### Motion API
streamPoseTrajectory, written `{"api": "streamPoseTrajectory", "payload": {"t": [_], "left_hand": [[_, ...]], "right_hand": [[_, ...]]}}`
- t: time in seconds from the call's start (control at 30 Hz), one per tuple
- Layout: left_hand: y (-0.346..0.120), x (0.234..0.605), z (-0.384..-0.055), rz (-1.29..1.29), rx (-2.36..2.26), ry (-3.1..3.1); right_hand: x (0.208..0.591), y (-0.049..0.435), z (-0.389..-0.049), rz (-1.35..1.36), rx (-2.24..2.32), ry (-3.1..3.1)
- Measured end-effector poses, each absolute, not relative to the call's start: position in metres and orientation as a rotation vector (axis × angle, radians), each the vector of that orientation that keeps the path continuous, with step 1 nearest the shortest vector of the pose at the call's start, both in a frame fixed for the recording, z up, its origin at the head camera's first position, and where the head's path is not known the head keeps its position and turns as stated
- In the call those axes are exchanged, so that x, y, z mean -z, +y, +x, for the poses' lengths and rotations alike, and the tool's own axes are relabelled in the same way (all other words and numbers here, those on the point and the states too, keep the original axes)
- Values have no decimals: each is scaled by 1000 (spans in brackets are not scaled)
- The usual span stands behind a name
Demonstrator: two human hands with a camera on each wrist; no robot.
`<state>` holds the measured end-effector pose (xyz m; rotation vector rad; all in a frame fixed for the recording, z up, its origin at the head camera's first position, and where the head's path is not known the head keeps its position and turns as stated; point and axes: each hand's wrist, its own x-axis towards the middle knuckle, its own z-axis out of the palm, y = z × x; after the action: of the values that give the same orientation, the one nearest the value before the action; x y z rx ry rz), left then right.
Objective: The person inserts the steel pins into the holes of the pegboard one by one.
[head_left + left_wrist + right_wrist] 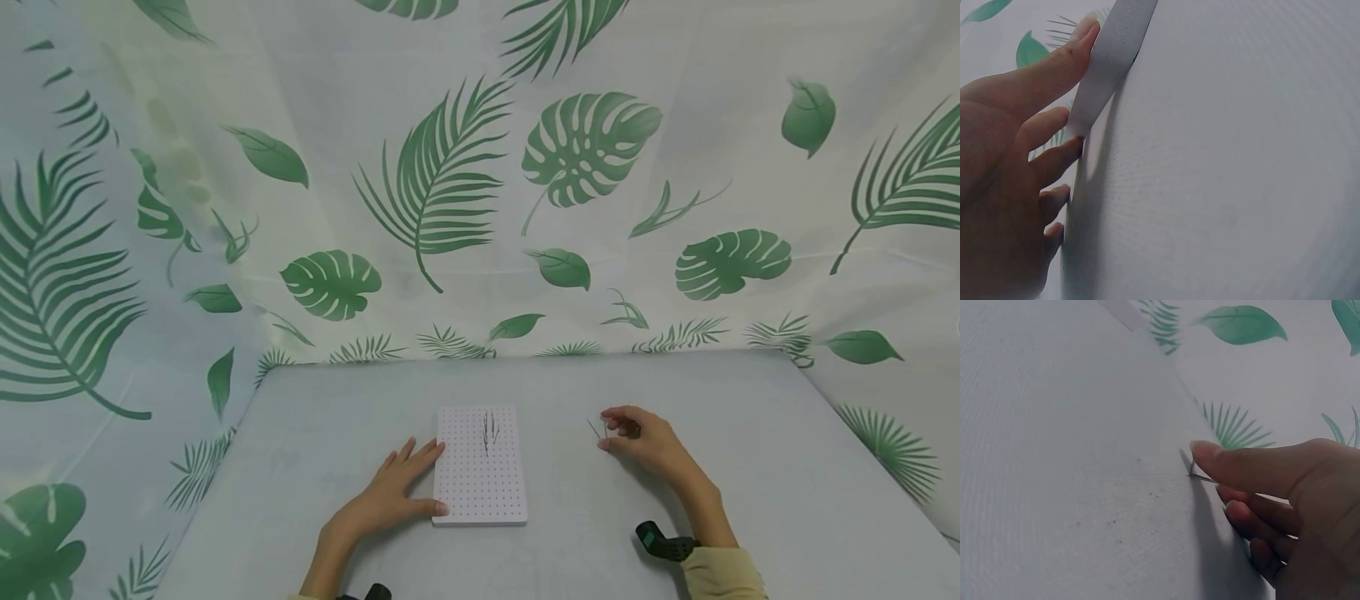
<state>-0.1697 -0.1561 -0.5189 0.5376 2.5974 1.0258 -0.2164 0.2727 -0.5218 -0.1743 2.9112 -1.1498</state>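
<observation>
A white board point(468, 483) dotted with rows of small holes lies on the table, several thin dark pins point(486, 442) on its upper right part. My left hand point(390, 490) rests against the board's left side with fingers spread, its thumb at the near left corner. In the left wrist view, the thumb point(1063, 59) touches the board's side edge point(1107, 69). To the right of the board, my right hand point(648, 442) pinches a thin dark pin point(605, 428) between thumb and forefinger, low over the table. The right wrist view has the pin point(1204, 479) by the thumb tip.
A pale grey cloth covers the table point(360, 400). Behind it hangs a white curtain point(465, 308) printed with green leaves. Another dark thin line point(593, 428) shows on the table just left of the right fingers. Small dark specks point(1113, 522) dot the cloth near that hand.
</observation>
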Motion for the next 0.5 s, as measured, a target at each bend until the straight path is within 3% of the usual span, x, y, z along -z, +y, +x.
{"api": "streamPoseTrajectory", "payload": {"t": [0.5], "left_hand": [[-157,519,-169,545,-1022,2599]], "right_hand": [[523,285,-215,-285,1114,2890]]}}
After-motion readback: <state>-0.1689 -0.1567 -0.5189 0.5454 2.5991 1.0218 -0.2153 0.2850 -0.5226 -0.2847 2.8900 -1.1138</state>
